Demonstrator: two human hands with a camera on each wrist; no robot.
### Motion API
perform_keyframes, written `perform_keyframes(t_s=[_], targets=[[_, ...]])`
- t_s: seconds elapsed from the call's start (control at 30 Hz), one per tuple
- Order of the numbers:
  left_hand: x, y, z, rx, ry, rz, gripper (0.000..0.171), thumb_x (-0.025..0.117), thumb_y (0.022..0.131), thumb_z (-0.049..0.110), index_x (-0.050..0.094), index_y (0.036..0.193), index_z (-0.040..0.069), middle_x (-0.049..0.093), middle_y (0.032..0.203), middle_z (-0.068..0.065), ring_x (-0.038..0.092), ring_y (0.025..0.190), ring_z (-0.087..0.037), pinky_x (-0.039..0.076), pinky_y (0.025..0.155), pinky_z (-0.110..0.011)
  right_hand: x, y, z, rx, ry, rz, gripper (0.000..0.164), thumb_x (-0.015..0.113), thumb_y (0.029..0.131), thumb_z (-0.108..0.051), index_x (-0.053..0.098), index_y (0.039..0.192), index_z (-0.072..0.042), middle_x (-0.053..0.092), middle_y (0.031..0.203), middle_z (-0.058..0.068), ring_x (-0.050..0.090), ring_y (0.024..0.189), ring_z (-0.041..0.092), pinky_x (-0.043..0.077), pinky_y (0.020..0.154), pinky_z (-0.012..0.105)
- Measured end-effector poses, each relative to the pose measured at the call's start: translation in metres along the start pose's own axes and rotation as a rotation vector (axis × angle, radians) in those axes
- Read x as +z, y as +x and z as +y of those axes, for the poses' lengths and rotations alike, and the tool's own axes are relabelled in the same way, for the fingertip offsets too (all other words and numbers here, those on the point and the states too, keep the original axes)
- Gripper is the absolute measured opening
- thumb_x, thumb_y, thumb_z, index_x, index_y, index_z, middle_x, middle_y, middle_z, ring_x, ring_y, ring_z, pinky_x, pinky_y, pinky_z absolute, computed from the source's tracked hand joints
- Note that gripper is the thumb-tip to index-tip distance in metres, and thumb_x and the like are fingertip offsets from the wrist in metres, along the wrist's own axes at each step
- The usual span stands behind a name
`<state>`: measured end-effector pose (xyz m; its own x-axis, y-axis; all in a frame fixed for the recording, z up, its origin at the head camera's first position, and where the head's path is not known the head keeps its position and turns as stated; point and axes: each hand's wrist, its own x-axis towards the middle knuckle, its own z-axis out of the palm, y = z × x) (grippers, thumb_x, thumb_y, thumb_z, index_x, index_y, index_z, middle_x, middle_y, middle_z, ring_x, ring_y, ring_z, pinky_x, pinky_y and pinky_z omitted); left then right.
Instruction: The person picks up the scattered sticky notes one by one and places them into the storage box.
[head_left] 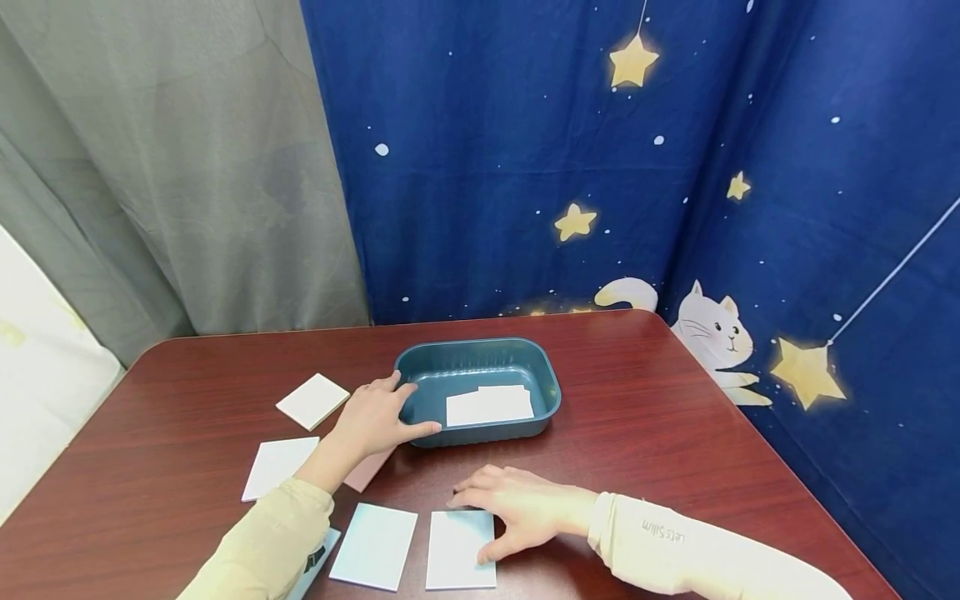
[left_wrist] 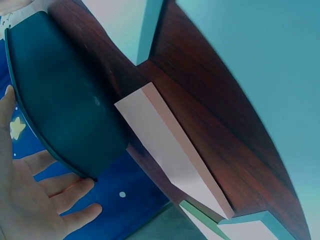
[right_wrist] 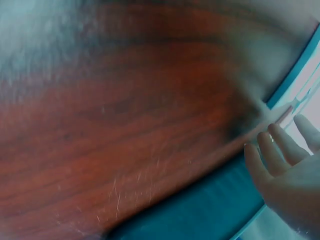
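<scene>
My left hand (head_left: 372,418) is at the left end of a dark teal plastic basket (head_left: 495,430), with its fingers spread along the rim. In the left wrist view those fingers look loosely extended beside the basket's edge. My right hand (head_left: 521,502) hovers low over a pale blue square note pad (head_left: 452,567), fingers spread and thumb overlapping its right side. Just left of that lies another pale blue note pad (head_left: 375,546). A pink note pad (head_left: 367,472) is partly hidden behind the left hand. White paper pieces (head_left: 489,405) lie inside the basket.
Two white pads, a far one (head_left: 313,402) and a nearer one (head_left: 282,465), lie to the left on the reddish-brown table (head_left: 660,417). Another bluish pad (head_left: 324,557) is partly covered by the left sleeve. Curtains (head_left: 487,150) hang behind the table.
</scene>
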<state>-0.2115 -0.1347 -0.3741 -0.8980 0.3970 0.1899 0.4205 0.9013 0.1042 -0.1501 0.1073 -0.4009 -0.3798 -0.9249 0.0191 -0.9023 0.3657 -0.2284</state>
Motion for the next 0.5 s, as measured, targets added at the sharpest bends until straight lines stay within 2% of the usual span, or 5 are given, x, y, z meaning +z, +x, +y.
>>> perform_keyframes(t_s=[0.17,0.5], targets=[[0.0002,-0.0003,0.0003,-0.003,-0.001,-0.004,0.084,0.05,0.068,0.07,0.055,0.119,0.004,0.043,0.124,-0.025,0.044,0.11,-0.038,0.034,0.089,-0.051,0.0044,-0.0016,-0.0043,0.024,-0.022,-0.013,0.06,0.06,0.076,-0.051,0.046,0.125,-0.019,0.045,0.123,-0.006,0.038,0.112,0.007,0.038,0.085,0.027],[0.0011,-0.001,0.0,0.002,-0.009,0.002,0.083,0.051,0.069,0.07,0.056,0.118,0.003,0.044,0.124,-0.026,0.044,0.11,-0.038,0.034,0.089,-0.051,0.0081,-0.0007,-0.0101,-0.008,-0.048,0.011,0.058,0.064,0.075,-0.047,0.048,0.123,-0.019,0.047,0.116,-0.011,0.04,0.107,0.004,0.038,0.082,0.023]])
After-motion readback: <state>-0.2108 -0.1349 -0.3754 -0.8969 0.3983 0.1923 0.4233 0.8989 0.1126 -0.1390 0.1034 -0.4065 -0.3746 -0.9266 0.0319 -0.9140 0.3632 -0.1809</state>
